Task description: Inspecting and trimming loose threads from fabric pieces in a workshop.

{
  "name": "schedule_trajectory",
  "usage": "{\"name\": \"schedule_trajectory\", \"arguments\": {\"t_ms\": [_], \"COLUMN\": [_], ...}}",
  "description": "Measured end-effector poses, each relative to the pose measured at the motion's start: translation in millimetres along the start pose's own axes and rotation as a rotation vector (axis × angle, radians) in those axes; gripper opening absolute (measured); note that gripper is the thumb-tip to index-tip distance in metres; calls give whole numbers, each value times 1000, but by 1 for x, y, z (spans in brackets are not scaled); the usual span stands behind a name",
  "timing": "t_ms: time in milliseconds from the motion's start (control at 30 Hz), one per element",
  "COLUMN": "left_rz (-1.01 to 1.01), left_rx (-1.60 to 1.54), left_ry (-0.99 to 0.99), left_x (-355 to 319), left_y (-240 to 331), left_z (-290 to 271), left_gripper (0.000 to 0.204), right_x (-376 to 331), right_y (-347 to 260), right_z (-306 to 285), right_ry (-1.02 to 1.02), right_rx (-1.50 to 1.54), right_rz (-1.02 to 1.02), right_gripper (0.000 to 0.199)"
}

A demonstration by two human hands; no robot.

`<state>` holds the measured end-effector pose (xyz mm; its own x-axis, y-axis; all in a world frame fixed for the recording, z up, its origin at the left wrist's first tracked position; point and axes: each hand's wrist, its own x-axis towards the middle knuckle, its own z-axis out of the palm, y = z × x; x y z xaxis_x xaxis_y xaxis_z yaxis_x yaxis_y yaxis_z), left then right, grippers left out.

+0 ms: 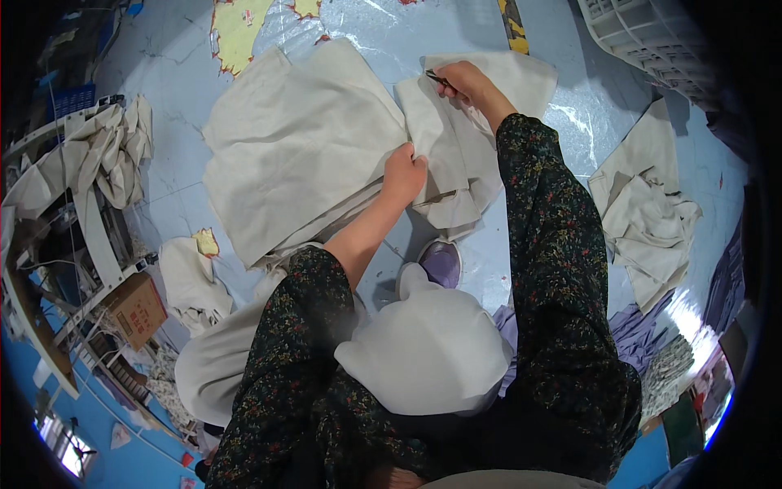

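A large cream cloth [301, 147] lies spread over the floor in front of me, with folds along its near edge. My left hand [405, 171] is closed on the cloth's right edge, fingers pinching the fabric. Farther off and to the right, my right hand [468, 81] is closed around a small dark pair of thread snips [437, 77], whose tip points left. Beneath that hand, more cream fabric [521, 77] lies in overlapping folded pieces, partly covered by my forearm.
Crumpled cream cloth [649, 224] lies on the floor at right, below a white plastic basket [652, 37]. At left are a machine frame [98, 236] draped with cloth and a cardboard box [134, 310]. A purple shoe [442, 262] shows near my knees. Yellow scraps [238, 33] lie farther off.
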<state>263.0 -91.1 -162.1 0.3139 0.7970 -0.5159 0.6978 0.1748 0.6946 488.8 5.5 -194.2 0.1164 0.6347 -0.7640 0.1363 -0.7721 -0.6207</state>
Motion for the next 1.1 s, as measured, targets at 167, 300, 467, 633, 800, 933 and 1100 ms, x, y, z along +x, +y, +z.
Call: {"name": "schedule_trajectory", "arguments": {"t_ms": [167, 300, 467, 633, 800, 933, 1100], "left_rz": [177, 412, 341, 518, 561, 469, 497], "left_rx": [284, 50, -92, 23, -11, -53, -43], "left_ry": [364, 385, 146, 263, 301, 246, 250], "left_x": [11, 84, 104, 63, 54, 51, 45], "left_y": [35, 41, 45, 56, 59, 59, 62], "left_z": [-15, -33, -43, -47, -50, -51, -52], "left_gripper": [36, 44, 20, 16, 15, 15, 14], "right_x": [-14, -37, -58, -73, -93, -105, -107], "right_y": [-6, 10, 21, 10, 0, 2, 4], "right_z": [4, 7, 6, 9, 15, 13, 15], "right_ry": [-264, -328, -228, -252, -187, -110, -177], "right_rx": [284, 536, 706, 579, 564, 480, 523], "right_rz": [23, 15, 10, -106, -89, -64, -139], "right_gripper": [44, 42, 35, 28, 33, 39, 39]}}
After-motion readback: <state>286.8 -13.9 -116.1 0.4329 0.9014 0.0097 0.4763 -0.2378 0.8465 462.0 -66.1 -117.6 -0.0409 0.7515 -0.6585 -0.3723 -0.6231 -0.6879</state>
